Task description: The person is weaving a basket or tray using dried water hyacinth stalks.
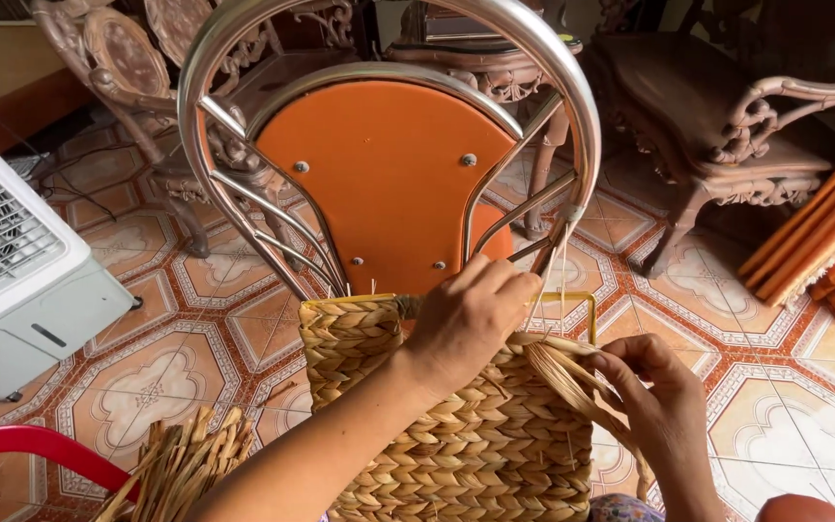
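Here, my left hand (466, 319) rests on the top edge of the woven basket panel (456, 435), fingers curled over the rim just beside the yellow wire frame (587, 314) that the braid is built on. The fingers are closed down against the weave; whether they pinch a strand or only press the panel steady, I cannot tell, since the back of the hand hides the fingertips.

My right hand (664, 401) sits lower and to the right of the panel. Its fingers are folded around a loose bundle of straw strands (567, 372) — a closed grip, thumb side toward the panel.

The relation that matters: the bundle's long axis runs diagonally, from my right hand up and left toward the top rim, where it fans in just beside my left hand. The free end therefore meets the weave between the two hands, nearer the left. A few thin strands (548, 280) rise upright from that point toward the metal chair frame (572, 106).

The panel itself stands upright against the orange chair back (388, 184), its braided rows lying roughly horizontal — across the bundle's line.

A heap of spare straw (181, 469) lies on the tiled floor (166, 367), lower left, well apart from both hands.
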